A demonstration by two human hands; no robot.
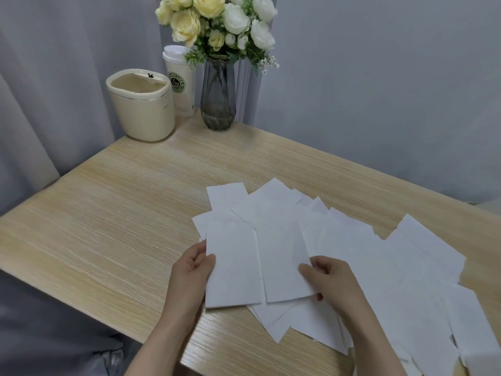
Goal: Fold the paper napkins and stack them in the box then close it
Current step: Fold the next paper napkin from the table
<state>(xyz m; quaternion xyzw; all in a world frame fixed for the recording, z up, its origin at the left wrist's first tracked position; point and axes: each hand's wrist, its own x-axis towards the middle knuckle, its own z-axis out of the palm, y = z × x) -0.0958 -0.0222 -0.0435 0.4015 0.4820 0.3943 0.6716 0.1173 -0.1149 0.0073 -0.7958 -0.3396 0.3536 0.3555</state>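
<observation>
Several white paper napkins (352, 248) lie spread and overlapping on the right half of the wooden table (108, 213). On top of them lies one napkin (257, 264) with a crease down its middle, so it shows two panels. My left hand (191, 270) pinches its left edge, thumb on top. My right hand (328, 278) pinches the right panel near its lower right corner. No box for the napkins is in view.
At the table's far corner stand a cream bin with an open top (142, 104), a white lidded paper cup (180, 82) and a grey glass vase (217, 96) of pale flowers. Grey curtains hang behind. Bare wood fills the table's left half.
</observation>
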